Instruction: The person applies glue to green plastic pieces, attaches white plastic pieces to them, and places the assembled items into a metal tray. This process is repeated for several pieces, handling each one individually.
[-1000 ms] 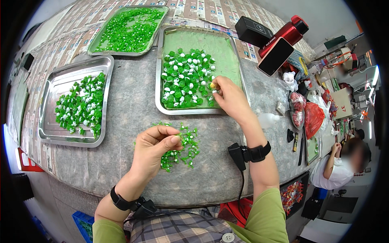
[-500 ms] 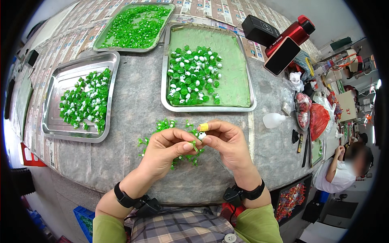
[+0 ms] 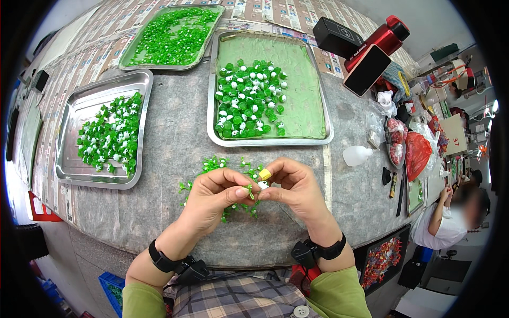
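Note:
Above the near part of the table, my two hands meet at the fingertips. My left hand [image 3: 212, 200] pinches a small green plastic piece [image 3: 251, 193] between thumb and index finger. In a matching pinch, my right hand [image 3: 299, 192] holds a small white ball with a black dot, like an eye bead [image 3: 263, 185]. Yellow tape [image 3: 264, 174] wraps the right index fingertip. Green piece and bead are very close; whether they touch is hard to make out. Beneath the hands lies a loose pile of green sprig-like pieces [image 3: 213, 163], partly hidden by them.
A green-lined tray [image 3: 305, 79] holds green and white beads. The metal tray [image 3: 69, 153] at left carries similar assembled-looking pieces; another tray [image 3: 127, 59] behind holds small green parts. To the right are a phone [image 3: 367, 70], red bottle [image 3: 386, 38] and white squeeze bottle [image 3: 357, 156].
The bead in my right hand has come slightly lower, closer to the green piece in my left. Both hands keep their pinch. The whole view has shifted a little.

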### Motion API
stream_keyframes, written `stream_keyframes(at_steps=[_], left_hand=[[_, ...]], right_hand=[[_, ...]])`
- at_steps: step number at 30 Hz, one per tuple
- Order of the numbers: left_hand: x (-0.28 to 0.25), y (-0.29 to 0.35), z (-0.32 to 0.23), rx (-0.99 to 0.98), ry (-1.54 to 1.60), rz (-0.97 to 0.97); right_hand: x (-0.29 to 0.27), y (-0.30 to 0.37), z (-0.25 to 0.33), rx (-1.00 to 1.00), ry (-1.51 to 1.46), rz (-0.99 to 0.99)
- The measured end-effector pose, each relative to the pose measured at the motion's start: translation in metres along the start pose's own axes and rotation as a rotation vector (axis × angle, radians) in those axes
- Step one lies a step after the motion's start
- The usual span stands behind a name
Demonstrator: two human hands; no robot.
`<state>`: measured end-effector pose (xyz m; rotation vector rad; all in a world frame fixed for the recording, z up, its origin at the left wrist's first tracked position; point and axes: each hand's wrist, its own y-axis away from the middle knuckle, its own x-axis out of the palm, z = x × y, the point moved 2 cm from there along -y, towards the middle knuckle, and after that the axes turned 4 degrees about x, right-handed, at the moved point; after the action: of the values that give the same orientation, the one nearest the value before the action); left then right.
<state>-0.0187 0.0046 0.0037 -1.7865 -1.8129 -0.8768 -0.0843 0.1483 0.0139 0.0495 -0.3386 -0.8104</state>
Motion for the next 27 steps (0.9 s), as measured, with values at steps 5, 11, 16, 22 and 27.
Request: stream_keyframes(at_steps=[5, 11, 16, 22, 27], left_hand=[[-0.0018, -0.0001, 0.0013, -0.017, -0.012, 0.001], [-0.0029, 0.0004, 0.0008, 0.003, -0.004, -0.008], [-0.0035, -0.0006, 0.0020, 0.013, -0.072, -0.002], [-0.0057, -0.0011, 0.0029, 0.051, -0.129, -0.017], [-0.0034, 0.0015, -0.0005, 0.057, -0.284, 0.017]], right_hand=[[0.0011, 0.0002, -0.0019, 0.053, -0.058, 0.010], [-0.0036, -0.0003, -0.0026, 0.165, -0.195, 0.001], [-0.0017, -0.0016, -0.0058, 0.191, -0.187, 0.007], [-0.0012, -0.0005, -0.0039, 0.171, -0.115, -0.003], [-0.0026, 0.0021, 0.0025, 0.211, -0.015, 0.022]])
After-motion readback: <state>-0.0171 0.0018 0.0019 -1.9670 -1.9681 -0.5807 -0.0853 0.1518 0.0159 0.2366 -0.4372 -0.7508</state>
